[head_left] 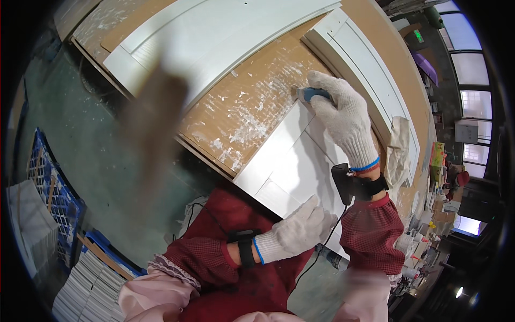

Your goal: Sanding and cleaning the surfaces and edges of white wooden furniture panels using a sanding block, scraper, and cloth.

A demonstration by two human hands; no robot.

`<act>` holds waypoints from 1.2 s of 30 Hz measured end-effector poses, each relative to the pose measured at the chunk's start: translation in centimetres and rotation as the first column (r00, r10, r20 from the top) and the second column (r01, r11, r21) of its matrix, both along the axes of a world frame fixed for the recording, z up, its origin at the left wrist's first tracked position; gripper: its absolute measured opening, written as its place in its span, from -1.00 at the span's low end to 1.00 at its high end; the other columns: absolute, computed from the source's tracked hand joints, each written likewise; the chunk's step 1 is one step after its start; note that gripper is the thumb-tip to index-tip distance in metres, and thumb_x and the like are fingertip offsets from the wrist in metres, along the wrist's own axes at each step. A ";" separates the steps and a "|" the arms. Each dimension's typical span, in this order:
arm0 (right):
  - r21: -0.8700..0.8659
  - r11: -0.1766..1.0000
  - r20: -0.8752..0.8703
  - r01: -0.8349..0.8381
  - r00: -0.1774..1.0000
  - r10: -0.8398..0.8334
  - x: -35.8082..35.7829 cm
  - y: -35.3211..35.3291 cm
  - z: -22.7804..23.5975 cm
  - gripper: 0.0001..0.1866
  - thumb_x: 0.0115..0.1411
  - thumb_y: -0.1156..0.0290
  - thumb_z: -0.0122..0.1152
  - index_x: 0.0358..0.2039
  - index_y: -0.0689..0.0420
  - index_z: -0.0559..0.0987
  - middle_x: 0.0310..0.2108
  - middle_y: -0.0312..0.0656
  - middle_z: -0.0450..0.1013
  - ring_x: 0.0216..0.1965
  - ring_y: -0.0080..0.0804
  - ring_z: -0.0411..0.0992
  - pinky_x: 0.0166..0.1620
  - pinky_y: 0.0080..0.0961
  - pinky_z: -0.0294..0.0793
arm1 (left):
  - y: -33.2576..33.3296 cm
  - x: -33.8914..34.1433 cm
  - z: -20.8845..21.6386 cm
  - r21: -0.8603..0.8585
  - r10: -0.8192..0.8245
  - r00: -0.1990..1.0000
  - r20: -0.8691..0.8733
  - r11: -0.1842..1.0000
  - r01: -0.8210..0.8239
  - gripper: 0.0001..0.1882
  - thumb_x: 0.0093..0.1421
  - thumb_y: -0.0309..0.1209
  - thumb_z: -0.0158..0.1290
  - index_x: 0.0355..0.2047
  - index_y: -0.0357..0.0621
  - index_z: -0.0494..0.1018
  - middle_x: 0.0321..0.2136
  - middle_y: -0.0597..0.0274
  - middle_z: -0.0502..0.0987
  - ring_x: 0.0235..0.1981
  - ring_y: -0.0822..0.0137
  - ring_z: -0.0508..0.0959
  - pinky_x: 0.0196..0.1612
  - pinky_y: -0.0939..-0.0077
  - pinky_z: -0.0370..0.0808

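- Dark red apron (pixel 252 284) and checked red sleeves seen nearest, over pale pink clothing; black straps worn on both wrists.
- Left hand (pixel 298 229), in white knit glove, laid at the near edge of the white panel (pixel 284 161); fingers loosely bent; whether the edge is gripped cannot be told.
- Panel set directly ahead of left hand, spreading away from it to the far side; recessed lines seen on its face, bright glare and hand shadow across it.
- Right hand (pixel 343 110), gloved alike, held over the panel's far end; fingers closed around a blue hand tool (pixel 316 94). Exact kind of tool not tellable, mostly covered by the glove.
- Tool placed at the fingertips, at the panel's far corner; panel lies below and to the near side of right hand.
- Worktable (pixel 252 96) topped in brown board, streaked with white smears left of right hand.
- Narrow white frame-like panel (pixel 375 75) lying just right of right hand; crumpled beige cloth (pixel 397 153) draped on its near end.
- Larger white panel (pixel 225 40) lying across table beyond the smears; corner partly covered by a blurred brown shape (pixel 155 118), unidentifiable.
- Blue lattice crate (pixel 43 198) and stacked white boards (pixel 88 290) seen on green floor, left.
- Bright windows (pixel 472 70) seen far right.
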State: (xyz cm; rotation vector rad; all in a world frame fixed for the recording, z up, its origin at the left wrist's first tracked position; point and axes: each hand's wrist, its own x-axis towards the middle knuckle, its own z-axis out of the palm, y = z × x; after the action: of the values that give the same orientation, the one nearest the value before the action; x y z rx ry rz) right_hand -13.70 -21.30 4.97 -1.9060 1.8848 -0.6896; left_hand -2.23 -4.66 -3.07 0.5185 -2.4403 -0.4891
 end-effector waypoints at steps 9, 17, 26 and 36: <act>0.007 0.999 -0.074 0.054 0.996 -0.053 0.5 0.1 0.3 -0.64 0.12 0.44 0.13 -0.03 0.11 0.57 -0.15 -0.01 0.52 -0.11 -0.16 0.53 0.00 -0.40 0.47 | 0.6 -0.5 -0.9 0.111 0.099 0.982 -0.160 0.990 -0.082 -0.70 0.08 -0.35 0.01 -0.20 -0.23 0.48 -0.39 0.08 0.43 -0.20 0.10 0.45 0.12 0.26 0.39; -0.016 0.999 -0.075 0.031 0.997 -0.032 0.0 0.3 -0.3 -0.65 0.13 0.43 0.12 -0.04 0.12 0.57 -0.17 0.00 0.52 -0.14 -0.11 0.53 -0.05 -0.38 0.48 | 0.5 -0.3 -1.0 0.129 0.072 0.990 -0.125 0.990 -0.056 -0.78 0.07 -0.40 0.06 -0.31 -0.28 0.47 -0.36 -0.01 0.43 -0.15 0.05 0.49 -0.07 0.40 0.51; -0.055 0.997 -0.318 0.062 0.945 -0.077 -0.3 0.9 1.0 -0.65 0.13 0.40 0.13 -0.04 0.13 0.57 -0.19 0.00 0.53 -0.18 -0.17 0.54 -0.09 -0.38 0.49 | 0.1 -0.2 0.2 0.336 0.163 0.949 -0.269 0.939 -0.066 -0.76 0.10 -0.44 -0.01 -0.21 -0.25 0.42 -0.41 0.08 0.32 -0.27 0.10 0.38 0.05 0.29 0.40; -0.031 0.961 -0.174 0.276 0.945 -0.277 0.6 3.9 0.9 -0.60 0.11 0.27 0.19 -0.06 0.17 0.58 -0.37 -0.06 0.58 -0.34 -0.30 0.58 -0.16 -0.48 0.51 | -0.7 -0.4 0.8 0.148 0.266 0.905 -0.331 0.962 -0.228 -0.81 0.10 -0.34 0.16 -0.56 -0.06 0.40 -0.57 0.23 0.31 -0.33 0.20 0.50 -0.36 0.43 0.53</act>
State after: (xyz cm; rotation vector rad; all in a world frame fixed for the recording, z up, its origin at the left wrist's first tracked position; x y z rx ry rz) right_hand -13.10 -17.36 5.82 -1.7742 2.2939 -0.6237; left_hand -2.68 -5.38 -2.31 0.7111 -1.9845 -0.5525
